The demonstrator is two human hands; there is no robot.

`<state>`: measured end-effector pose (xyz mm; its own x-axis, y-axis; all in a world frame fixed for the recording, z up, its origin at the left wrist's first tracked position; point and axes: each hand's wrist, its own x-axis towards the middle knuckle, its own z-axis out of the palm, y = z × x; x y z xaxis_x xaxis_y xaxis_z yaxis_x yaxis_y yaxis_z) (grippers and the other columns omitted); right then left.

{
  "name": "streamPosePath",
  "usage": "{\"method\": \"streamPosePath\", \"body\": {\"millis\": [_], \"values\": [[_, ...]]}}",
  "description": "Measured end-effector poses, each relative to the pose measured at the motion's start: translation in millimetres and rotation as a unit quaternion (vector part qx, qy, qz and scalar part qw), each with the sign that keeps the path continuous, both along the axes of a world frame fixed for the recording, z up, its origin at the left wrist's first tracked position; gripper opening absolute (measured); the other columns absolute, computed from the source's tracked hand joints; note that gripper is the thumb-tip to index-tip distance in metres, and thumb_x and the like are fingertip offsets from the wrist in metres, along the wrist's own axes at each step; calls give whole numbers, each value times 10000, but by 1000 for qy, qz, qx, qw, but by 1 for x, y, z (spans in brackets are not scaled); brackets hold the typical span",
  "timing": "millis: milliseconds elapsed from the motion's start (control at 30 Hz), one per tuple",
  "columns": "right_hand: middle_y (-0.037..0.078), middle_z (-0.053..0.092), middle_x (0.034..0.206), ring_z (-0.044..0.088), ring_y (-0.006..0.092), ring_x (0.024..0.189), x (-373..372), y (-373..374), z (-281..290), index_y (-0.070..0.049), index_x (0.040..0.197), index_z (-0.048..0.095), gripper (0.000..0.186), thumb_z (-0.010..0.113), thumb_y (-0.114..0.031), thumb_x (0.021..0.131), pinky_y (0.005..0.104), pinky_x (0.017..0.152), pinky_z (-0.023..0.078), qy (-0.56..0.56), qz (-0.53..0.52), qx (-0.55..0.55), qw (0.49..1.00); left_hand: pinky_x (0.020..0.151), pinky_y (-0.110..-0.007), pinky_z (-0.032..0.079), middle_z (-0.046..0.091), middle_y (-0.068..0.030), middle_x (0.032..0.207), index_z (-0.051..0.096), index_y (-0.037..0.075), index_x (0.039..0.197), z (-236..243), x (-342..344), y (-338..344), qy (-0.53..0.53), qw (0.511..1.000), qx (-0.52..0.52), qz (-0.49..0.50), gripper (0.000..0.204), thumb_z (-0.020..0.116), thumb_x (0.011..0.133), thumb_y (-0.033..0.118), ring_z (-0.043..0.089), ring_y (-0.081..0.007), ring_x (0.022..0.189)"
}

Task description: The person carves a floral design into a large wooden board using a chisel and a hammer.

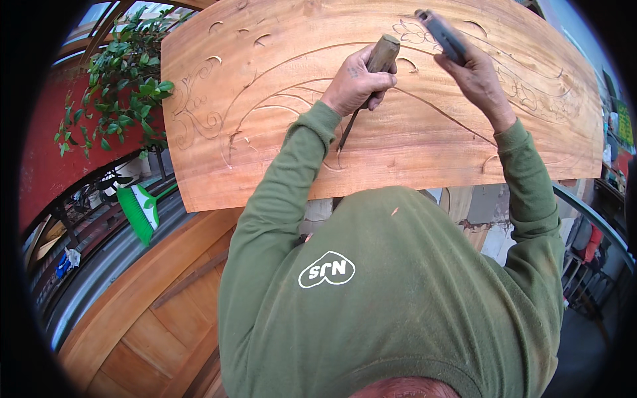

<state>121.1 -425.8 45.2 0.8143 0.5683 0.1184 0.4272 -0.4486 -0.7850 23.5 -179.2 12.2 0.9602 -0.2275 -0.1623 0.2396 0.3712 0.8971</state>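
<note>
My left hand (360, 84) is closed around the wooden handle of a carving chisel (383, 54). The chisel leans, its thin dark blade slanting down toward me, and the tip meets a carved curve near the front edge of a large wooden panel (411, 156). My right hand (479, 81) is raised to the right of the chisel, gripping a dark grey bar-shaped tool (443, 36). Blur hides this tool's exact kind, and it stands apart from the chisel handle. Drawn lines, leaf outlines and cut curves cover the panel, with a few small shavings on it.
A leafy green plant (129, 99) touches the panel's left side, before a red surface (56, 156). Below it is a green and white broom head (138, 209). A framed wooden door (149, 338) lies lower left. A metal rail (590, 215) curves along the right.
</note>
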Motion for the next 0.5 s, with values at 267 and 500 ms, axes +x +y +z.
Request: {"method": "streamPosePath", "body": {"millis": [267,500], "values": [[22,683,944,614,87,803,-3,40,-21,-71,1431,579,457,682,-61,987,266,734,524,33,28,35,998,380,-240,411,544,-19,668,558,15,1018,3,0,-1,4,1000,14,26,222,711,865,62,493,-83,423],[-22,589,901,488,56,703,50,43,37,-103,1500,496,545,657,-87,979,247,634,410,125,-99,122,980,378,-245,414,555,-24,647,560,19,1018,-3,-13,12,0,997,8,78,208,701,869,51,488,-84,412]]}}
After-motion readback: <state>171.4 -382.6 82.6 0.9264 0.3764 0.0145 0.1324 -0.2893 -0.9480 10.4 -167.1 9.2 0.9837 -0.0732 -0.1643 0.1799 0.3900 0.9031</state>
